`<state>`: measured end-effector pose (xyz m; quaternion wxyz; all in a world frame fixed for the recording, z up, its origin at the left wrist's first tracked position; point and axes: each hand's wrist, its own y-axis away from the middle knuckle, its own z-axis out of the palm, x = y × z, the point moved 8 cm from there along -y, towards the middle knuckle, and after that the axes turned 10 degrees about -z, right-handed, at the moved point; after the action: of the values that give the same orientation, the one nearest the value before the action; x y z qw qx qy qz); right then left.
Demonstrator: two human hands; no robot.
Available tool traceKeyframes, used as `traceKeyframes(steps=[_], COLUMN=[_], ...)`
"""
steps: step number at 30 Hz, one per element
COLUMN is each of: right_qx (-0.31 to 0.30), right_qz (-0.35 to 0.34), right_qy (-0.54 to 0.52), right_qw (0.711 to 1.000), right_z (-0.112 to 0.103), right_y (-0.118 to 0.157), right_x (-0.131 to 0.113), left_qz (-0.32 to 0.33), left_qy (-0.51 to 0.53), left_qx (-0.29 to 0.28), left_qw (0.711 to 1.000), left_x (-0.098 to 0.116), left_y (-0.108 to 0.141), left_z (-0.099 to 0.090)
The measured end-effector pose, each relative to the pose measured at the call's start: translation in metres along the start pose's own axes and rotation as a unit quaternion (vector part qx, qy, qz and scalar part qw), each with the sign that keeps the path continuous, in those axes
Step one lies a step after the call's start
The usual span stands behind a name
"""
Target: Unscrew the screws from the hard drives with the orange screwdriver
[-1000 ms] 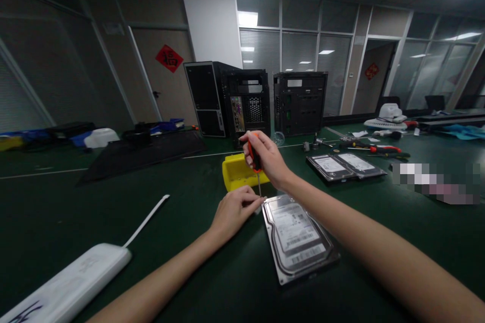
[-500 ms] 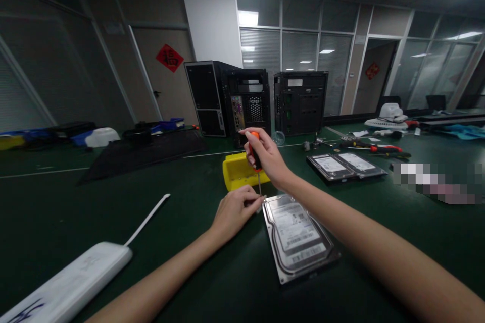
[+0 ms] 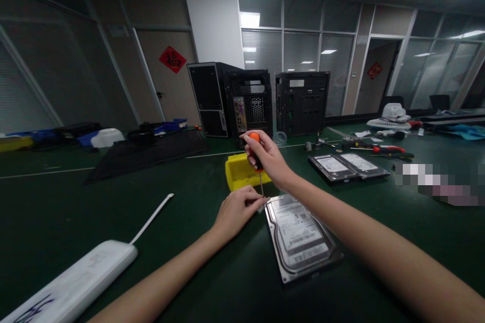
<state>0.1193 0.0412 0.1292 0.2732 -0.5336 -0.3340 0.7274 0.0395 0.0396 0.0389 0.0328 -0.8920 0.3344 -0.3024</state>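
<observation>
My right hand (image 3: pixel 268 156) is wrapped round the orange and black handle of a screwdriver (image 3: pixel 261 180), held nearly upright. The shaft runs down to the far left corner of a hard drive (image 3: pixel 303 232), which lies flat on the green table, label up. Beside that corner my left hand (image 3: pixel 239 208) rests low, its thumb and fingertips pinched together around the screwdriver's tip. Whatever sits between those fingertips is too small to make out. Just behind both hands stands a yellow bin (image 3: pixel 235 174) with small bits in it, partly covered by my right hand.
Two more hard drives (image 3: pixel 348 167) lie to the right, with red-handled pliers (image 3: pixel 390 149) beyond them. Black computer cases (image 3: pixel 246 103) stand at the back. A white power strip (image 3: pixel 76 282) with its cable lies at the front left, and a dark mat (image 3: pixel 151 154) farther back.
The view has shifted slightly, so everything sits a little farther right. Both hands keep the same hold, with the screwdriver still at the hard drive's corner.
</observation>
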Motion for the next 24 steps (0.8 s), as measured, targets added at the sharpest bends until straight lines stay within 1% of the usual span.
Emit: traceKeyframes(steps=[4,8,15,21,24], right_qx=[-0.008,-0.004,0.038,0.104,0.124], right_qz=[0.007,0.002,-0.017,-0.034,-0.035], right_qy=[0.011,0.028,0.010,0.008,0.013], right_qw=[1.000,1.000,0.999,0.994,0.992], right_z=[0.001,-0.001,-0.011,-0.031,-0.038], right_y=[0.002,0.004,-0.001,-0.005,-0.006], right_x=[0.001,0.000,-0.007,-0.014,-0.015], left_qz=[-0.016,-0.011,-0.008,-0.014,-0.015], left_qy=[0.027,0.046,0.059,0.075,0.086], left_qx=[-0.014,-0.024,-0.026,-0.036,-0.033], left_qw=[0.999,0.999,0.998,0.996,0.996], left_x=[-0.004,-0.006,-0.007,-0.008,-0.008], left_y=[-0.001,-0.002,-0.003,-0.003,-0.004], left_z=[0.002,0.004,0.004,0.005,0.004])
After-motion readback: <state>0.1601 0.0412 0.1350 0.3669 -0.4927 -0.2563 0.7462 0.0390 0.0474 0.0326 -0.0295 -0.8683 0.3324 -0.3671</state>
